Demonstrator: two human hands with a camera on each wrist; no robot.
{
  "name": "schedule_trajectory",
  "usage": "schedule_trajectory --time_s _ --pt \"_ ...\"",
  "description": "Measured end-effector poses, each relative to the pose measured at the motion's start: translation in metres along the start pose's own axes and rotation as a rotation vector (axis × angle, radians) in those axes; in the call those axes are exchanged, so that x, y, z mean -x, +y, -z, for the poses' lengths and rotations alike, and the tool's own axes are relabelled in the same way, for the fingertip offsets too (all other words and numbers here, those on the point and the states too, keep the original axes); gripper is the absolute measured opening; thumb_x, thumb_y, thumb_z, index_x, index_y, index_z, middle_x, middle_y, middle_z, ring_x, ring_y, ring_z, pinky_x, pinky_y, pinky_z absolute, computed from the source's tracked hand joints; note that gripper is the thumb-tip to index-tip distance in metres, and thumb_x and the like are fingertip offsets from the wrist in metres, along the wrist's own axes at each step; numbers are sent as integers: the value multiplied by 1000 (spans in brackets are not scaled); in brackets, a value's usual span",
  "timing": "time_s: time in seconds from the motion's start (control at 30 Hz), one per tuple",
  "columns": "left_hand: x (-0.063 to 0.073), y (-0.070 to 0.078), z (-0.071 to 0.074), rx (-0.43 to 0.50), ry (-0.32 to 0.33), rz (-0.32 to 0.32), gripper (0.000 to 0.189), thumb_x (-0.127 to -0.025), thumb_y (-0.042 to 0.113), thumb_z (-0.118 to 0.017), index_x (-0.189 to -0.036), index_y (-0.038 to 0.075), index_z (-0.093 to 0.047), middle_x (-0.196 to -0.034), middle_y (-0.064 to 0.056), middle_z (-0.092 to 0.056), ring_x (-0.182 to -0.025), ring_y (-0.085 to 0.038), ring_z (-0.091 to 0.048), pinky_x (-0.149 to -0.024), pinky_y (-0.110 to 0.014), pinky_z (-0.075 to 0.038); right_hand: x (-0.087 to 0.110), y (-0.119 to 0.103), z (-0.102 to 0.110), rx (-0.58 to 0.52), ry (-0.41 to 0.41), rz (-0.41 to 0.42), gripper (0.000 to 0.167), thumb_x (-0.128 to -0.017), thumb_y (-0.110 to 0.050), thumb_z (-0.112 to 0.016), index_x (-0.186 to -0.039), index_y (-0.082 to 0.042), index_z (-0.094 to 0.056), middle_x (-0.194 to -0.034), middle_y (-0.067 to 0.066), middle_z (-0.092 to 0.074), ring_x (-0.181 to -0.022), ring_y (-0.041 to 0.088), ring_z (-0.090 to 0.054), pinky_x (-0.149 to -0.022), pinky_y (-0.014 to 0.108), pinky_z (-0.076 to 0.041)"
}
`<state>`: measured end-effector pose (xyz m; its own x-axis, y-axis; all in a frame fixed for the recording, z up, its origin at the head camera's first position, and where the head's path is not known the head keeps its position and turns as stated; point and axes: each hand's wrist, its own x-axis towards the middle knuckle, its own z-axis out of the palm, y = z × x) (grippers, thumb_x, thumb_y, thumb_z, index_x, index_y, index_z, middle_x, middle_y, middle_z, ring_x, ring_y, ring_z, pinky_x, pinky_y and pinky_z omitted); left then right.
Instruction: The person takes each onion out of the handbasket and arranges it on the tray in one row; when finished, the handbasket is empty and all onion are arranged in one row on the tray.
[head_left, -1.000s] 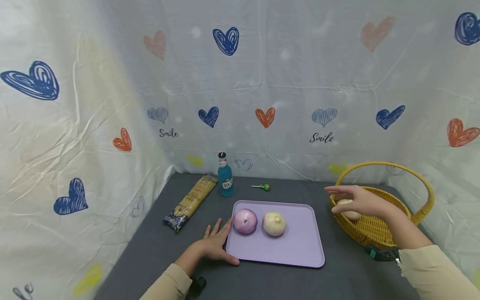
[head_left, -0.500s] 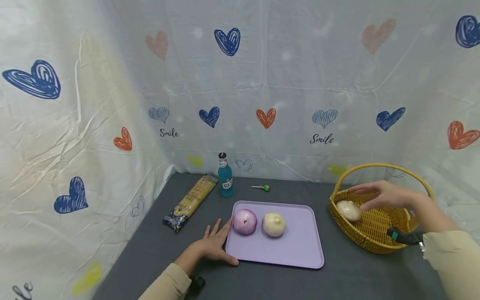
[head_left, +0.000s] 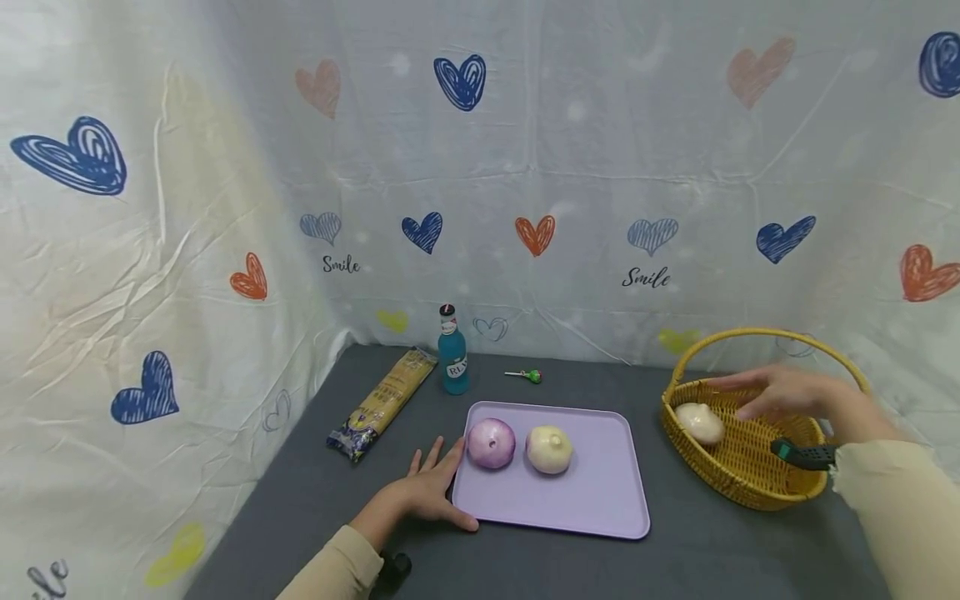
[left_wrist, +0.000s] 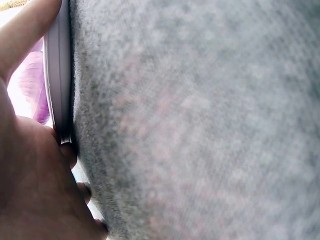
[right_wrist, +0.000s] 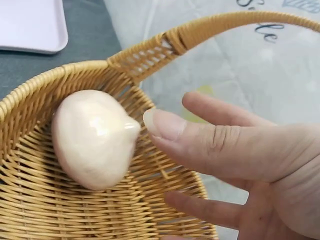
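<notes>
My left hand [head_left: 429, 492] lies with fingers spread along the left edge of the lilac tray [head_left: 600, 500], thumb at its near corner. On that tray sit a purple onion [head_left: 491, 443] and a pale onion [head_left: 549, 450], side by side. To the right, my right hand [head_left: 795, 395] hovers over the yellow wicker basket [head_left: 742, 492], fingers loosely extended and holding nothing. A whitish bulb with a pointed tip, like an onion [right_wrist: 95, 140], rests inside the basket against its left wall. In the right wrist view my thumb [right_wrist: 167, 127] is close by that tip.
Behind the tray stands a blue bottle [head_left: 453, 358] with a black cap. A yellow packet [head_left: 384, 404] lies left of it, and a green lollipop [head_left: 532, 376] to its right. The basket's tall handle [head_left: 772, 332] arches over the basket. A heart-printed sheet [head_left: 570, 167] hangs behind the table.
My right hand has drawn back to the right from above the whitish onion, uncovering it in the basket. My left hand and the tray have stayed put.
</notes>
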<state>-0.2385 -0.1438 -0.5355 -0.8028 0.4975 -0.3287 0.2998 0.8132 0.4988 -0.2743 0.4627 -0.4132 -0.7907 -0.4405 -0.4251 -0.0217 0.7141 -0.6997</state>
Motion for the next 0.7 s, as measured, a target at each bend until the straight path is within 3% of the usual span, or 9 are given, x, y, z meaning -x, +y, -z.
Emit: schedule_trajectory --time_s 0.2,0.3,0.47,0.7 --pt "1 2 1 1 -9 1 138 -67 74 -78 -164 15 -1 -171 -9 -7 -156 -38 11 -119 -67 10 -14 5 -11 -105 -45 -30 65 -99 -23 -65 -156 -8 -37 -164 29 -16 -144 59 -22 -97 64 -49" --pt "1 1 1 2 -15 10 137 -67 74 -78 -164 15 -1 -171 -9 -5 -156 -38 11 -119 -66 10 -20 6 -17 -149 -35 -33 64 -98 -20 -67 -154 -6 -40 -163 32 -13 -143 59 -22 -96 61 -51" --pt "2 2 2 6 -16 15 136 -68 73 -78 -164 14 -2 -171 -10 -6 -156 -38 10 -119 -67 9 -28 10 -27 -165 25 -57 62 -92 -18 -73 -149 -6 -49 -159 33 -25 -136 51 -39 -93 58 -54" --pt "1 1 2 2 -19 17 136 -68 73 -78 -164 14 -2 -171 -9 -5 -156 -37 11 -119 -66 9 -38 17 -37 -179 74 -71 60 -86 -16 -80 -142 -9 -59 -143 23 -50 -113 30 -57 -88 50 -57"
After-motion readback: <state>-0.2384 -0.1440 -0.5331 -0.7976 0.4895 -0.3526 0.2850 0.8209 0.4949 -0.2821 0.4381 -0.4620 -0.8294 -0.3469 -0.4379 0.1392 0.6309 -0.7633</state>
